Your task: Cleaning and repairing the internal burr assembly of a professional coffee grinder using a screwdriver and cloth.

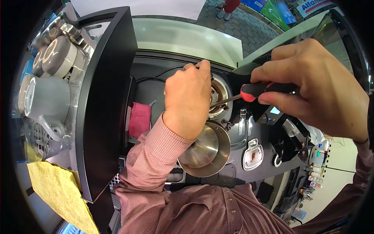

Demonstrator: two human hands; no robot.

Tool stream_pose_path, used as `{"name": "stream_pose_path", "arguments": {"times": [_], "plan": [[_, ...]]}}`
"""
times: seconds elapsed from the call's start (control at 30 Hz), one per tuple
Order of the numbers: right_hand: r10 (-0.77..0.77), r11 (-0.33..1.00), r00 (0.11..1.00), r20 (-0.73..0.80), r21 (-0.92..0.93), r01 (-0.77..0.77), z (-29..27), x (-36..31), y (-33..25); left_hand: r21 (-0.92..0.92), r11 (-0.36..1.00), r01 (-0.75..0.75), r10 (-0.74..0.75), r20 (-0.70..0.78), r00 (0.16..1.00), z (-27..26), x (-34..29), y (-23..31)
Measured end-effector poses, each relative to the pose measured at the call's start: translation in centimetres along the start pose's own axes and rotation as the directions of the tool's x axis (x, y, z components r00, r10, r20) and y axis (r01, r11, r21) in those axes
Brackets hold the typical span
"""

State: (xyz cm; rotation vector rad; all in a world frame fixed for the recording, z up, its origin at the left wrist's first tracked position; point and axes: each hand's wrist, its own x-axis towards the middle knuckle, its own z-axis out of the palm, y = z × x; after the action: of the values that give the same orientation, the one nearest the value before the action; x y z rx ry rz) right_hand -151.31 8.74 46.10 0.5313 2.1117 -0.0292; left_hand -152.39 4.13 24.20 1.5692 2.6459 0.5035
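My right hand (307, 80) is closed around the red-and-black handle of a screwdriver (250, 92). The thin shaft slants left and down into a round metal grinding unit (223, 87), where toothed rings and brown residue show. My left hand (187, 99) is curled over the left side of that unit. Its fingertips are hidden behind the back of the hand, so what they grip does not show. Just below the unit sits a round stainless-steel bowl (225, 156), partly covered by my left wrist.
Nearby are a small white tray (260, 162) with brown bits, two slim metal tools (242, 123), a pink cloth (139, 120) and a device with a lit screen (275, 110). A black panel (105, 101) separates grey cups (52, 95) and a yellow cloth (62, 195) at left.
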Motion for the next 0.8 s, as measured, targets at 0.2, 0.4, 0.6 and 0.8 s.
{"name": "stream_pose_path", "arguments": {"times": [0.2,0.4,0.6,0.8], "plan": [[0.108,0.992,0.98,0.166,-0.086,-0.095,1.1,-1.9,4.1,0.001,1.0,-0.003,0.003,0.005,1.0,0.1,0.4,0.9],[-0.675,0.723,0.497,-0.545,-0.624,0.297,7.7,-0.3,9.2,-0.002,1.0,-0.013,0.013,0.018,1.0,-0.2,0.2,0.3],[-0.747,0.654,0.428,-0.508,-0.675,0.341,7.3,-0.3,8.4,0.044,0.994,-0.104,0.109,-0.164,0.98,0.5,-0.2,-0.3],[-0.521,0.749,0.235,-0.821,-0.308,0.586,9.8,0.7,8.3,0.002,0.993,-0.115,0.114,-0.174,0.978,0.9,-0.1,-0.5]]}}
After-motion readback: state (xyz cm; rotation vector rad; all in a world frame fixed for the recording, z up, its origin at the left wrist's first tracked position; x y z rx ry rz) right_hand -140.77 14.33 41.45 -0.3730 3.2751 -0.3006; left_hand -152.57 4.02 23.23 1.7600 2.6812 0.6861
